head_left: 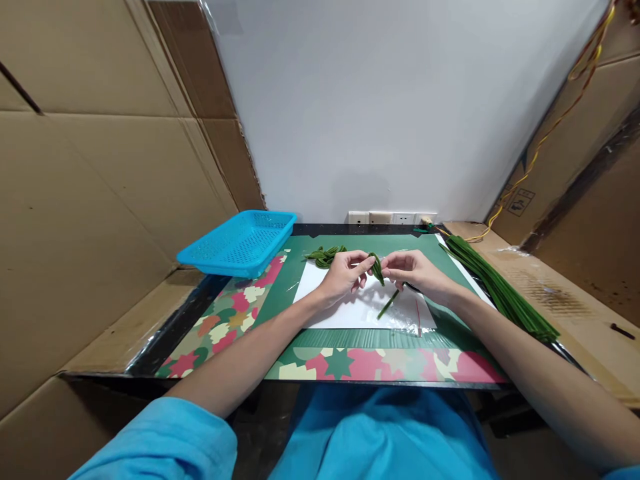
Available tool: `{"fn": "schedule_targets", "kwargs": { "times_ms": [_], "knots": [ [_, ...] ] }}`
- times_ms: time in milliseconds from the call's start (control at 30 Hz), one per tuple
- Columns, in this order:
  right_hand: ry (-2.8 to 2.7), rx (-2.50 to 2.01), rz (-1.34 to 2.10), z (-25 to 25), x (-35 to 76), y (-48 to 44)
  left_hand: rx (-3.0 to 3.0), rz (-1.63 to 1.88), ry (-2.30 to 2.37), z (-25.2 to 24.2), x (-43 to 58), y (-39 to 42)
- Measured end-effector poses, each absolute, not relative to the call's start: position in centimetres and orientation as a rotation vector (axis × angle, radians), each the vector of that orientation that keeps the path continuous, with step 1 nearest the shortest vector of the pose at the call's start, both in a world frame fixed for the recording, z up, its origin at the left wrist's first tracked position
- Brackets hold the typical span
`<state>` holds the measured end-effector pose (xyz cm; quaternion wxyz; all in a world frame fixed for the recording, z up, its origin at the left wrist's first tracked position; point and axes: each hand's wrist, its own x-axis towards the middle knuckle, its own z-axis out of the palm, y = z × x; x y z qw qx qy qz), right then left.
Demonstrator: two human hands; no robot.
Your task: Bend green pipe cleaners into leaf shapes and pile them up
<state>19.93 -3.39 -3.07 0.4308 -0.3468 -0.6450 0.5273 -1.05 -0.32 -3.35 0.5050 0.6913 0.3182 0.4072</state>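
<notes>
Both hands meet over a white sheet (325,313) on the table. My left hand (345,275) pinches the folded top of a green pipe cleaner (379,270). My right hand (413,268) grips the same pipe cleaner from the right, and its straight tail (388,304) slants down onto the sheet. A small heap of bent green pipe cleaner pieces (325,256) lies just behind my left hand.
A blue plastic basket (237,243) sits at the back left. A bundle of straight green pipe cleaners (500,288) lies along the right edge. A patterned mat (225,327) covers the table. Wall sockets (390,218) and cardboard walls (100,200) surround it.
</notes>
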Motion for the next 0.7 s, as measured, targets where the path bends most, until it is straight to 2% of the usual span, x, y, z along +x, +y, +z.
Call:
{"fn": "schedule_targets", "kwargs": {
  "times_ms": [700],
  "knots": [
    [-1.343, -0.666, 1.653, -3.6, 19.7, -3.3, 1.353, 0.908, 0.611, -3.2, 0.2, -1.0]
  ]
}}
